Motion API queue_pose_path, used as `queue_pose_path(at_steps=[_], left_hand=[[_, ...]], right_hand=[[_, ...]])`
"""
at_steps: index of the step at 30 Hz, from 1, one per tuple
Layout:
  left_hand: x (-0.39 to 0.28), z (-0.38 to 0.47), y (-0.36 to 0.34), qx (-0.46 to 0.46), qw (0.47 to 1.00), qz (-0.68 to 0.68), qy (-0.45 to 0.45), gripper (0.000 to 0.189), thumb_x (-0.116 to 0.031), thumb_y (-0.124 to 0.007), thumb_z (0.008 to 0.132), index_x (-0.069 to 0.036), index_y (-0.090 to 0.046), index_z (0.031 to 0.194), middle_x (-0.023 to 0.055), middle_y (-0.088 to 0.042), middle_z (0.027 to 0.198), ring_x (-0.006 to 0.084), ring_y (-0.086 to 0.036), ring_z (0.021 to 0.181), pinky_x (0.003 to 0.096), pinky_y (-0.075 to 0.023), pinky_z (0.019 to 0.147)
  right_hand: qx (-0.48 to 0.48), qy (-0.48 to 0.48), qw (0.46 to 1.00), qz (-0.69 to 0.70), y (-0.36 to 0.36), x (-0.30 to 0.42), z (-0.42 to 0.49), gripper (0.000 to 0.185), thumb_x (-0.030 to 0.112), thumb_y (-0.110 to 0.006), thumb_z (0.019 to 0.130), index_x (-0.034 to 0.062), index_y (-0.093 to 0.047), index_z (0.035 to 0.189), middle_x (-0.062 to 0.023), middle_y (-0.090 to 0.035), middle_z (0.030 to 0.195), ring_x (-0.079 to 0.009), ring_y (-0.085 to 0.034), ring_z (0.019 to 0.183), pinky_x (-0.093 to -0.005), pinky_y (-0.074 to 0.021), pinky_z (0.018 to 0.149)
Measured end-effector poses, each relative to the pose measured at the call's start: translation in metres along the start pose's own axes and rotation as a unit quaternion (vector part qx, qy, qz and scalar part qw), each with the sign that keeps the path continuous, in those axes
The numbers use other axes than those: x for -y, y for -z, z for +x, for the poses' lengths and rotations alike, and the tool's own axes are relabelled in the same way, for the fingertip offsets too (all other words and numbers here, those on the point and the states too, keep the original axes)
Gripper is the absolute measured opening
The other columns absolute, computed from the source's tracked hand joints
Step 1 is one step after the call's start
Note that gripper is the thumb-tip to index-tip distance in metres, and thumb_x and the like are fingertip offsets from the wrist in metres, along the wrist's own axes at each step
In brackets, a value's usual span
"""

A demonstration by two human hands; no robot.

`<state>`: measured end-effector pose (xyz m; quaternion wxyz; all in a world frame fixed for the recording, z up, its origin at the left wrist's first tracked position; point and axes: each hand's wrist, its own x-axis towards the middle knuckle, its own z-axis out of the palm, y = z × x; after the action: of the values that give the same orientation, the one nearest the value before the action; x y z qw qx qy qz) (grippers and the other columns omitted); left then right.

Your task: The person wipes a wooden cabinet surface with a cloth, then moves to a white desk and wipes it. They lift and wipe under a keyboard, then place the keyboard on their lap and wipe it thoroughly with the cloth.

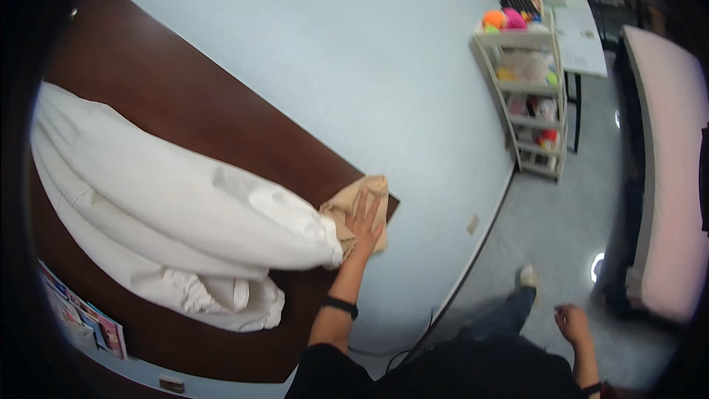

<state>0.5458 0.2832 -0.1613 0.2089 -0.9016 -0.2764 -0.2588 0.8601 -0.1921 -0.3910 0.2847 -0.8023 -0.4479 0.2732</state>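
My left hand [364, 227] lies flat, with fingers spread, on a folded tan cloth [375, 193], pressing it to the corner of a dark brown wall panel [183, 94]. Right beside the cloth is the cuff of a white garment [183, 188] with gathered, elastic-looking cuffs. It hangs across the panel in long folds, and its far end runs out towards the left rim of the view. My right hand [570, 321] hangs low at my side above the floor, its fingers loosely curled. Nothing shows in it.
A narrow white shelf rack [526, 86] with toys and small goods stands against the pale wall [354, 55]. Behind it is a white table [581, 39]. A pink-topped padded bed [673, 177] lies to the right. Booklets [102, 327] sit in a wall holder at lower left.
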Motion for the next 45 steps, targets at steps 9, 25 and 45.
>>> queue_pose_path(at_steps=[9,25,45], left_hand=[[0.063,0.206,0.158,-0.288,0.761,0.497,0.302,0.066,-0.054,-0.072,0.078,-0.032,-0.053,0.137,-0.0011,-0.037,0.152,0.0301,-0.034,0.139,0.0558,-0.0309,0.109],[-0.037,0.048,-0.051,0.003,0.827,0.408,0.387,0.06,-0.047,-0.064,0.09,-0.008,-0.052,0.134,0.0143,-0.057,0.13,0.0336,-0.053,0.12,0.0482,-0.043,0.098],[-0.479,0.358,-0.233,0.417,0.523,-0.697,0.26,0.046,-0.025,-0.073,0.088,-0.001,-0.057,0.124,0.0086,-0.063,0.112,0.0181,-0.059,0.105,0.0316,-0.0464,0.093]], right_hand=[[-0.028,0.031,0.999,-0.02,0.088,-0.032,0.168,0.02,0.014,-0.068,0.078,0.0087,-0.074,0.096,-0.0107,-0.071,0.084,-0.026,-0.069,0.076,-0.0381,-0.054,0.071],[0.107,0.037,0.99,-0.088,0.182,-0.034,0.264,0.026,0.023,-0.059,0.086,0.0125,-0.069,0.108,-0.0108,-0.069,0.103,-0.0326,-0.065,0.097,-0.0442,-0.0523,0.083],[-0.071,-0.047,0.982,0.169,0.366,-0.162,0.288,0.04,0.039,-0.053,0.098,0.0021,-0.068,0.105,-0.0197,-0.068,0.101,-0.0386,-0.063,0.095,-0.0438,-0.0501,0.08]])
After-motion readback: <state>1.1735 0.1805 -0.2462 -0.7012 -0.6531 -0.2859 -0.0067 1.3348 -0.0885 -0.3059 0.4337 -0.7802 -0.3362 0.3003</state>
